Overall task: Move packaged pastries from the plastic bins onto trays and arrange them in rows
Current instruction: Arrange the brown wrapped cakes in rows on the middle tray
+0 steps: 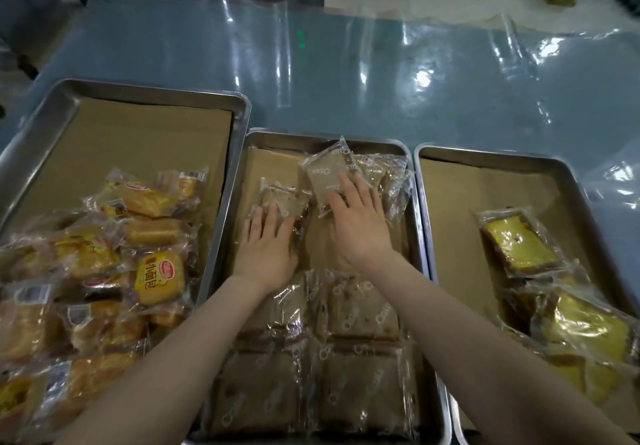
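The left hand lies flat, fingers straight, on a brown pastry packet. The right hand, also flat, presses a tilted packet just ahead. Both packets sit in the middle tray, with neat rows behind the wrists.

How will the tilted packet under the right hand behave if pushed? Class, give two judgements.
The packet probably slides easily: its film is glossy. Its loose sealed edges look floppy, likely to crumple. The flat slice inside seems light.
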`<state>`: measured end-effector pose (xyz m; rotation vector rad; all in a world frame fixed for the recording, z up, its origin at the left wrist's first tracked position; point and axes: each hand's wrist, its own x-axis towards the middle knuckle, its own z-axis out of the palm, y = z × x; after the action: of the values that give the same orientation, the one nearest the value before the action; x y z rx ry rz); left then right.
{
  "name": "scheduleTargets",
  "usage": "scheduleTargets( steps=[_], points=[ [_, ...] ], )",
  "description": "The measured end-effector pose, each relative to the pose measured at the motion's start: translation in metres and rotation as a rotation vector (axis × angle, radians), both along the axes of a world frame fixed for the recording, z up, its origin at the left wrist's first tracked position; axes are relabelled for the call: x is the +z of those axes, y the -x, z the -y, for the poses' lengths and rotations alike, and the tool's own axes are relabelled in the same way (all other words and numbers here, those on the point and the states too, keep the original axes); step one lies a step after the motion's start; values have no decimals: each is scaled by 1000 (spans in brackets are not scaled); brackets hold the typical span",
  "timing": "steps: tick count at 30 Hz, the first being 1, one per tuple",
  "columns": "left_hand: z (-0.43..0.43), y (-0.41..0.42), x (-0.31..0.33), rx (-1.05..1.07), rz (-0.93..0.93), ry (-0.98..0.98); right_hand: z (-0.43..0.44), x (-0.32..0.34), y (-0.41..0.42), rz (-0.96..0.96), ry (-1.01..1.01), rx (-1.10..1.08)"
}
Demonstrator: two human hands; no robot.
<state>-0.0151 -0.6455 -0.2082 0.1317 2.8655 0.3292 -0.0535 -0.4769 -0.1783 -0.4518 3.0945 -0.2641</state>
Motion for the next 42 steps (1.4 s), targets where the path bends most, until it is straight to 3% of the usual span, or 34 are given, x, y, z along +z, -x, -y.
scheduleTargets(
  steps=[5,10,14,16,20,26,30,38,42],
  points=[
    [3,-7,-13,-9,-92,44,-1,-10,28,-22,-113,2],
    [10,-8,-16,-48,-44,59,-3,-8,19,-93,-72,10],
    [17,-8,-13,-54,-17,26,-25,2,-13,-145,236,-39],
    [19,-7,-11,-56,-5,21,-43,4,-36,-85,389,-27],
    [20,-3,-9,-82,27,18,-72,-2,-82,103,501,56],
    [25,10,3,-203,67,91,-88,-4,-96,233,257,26],
    [28,15,10,-287,-103,171,-64,3,-86,228,238,-110],
    [27,8,8,-99,-36,-177,-40,-9,-51,338,35,-58],
    [27,-1,5,-195,-75,-41,-39,-10,-31,312,-77,-42]
  ],
)
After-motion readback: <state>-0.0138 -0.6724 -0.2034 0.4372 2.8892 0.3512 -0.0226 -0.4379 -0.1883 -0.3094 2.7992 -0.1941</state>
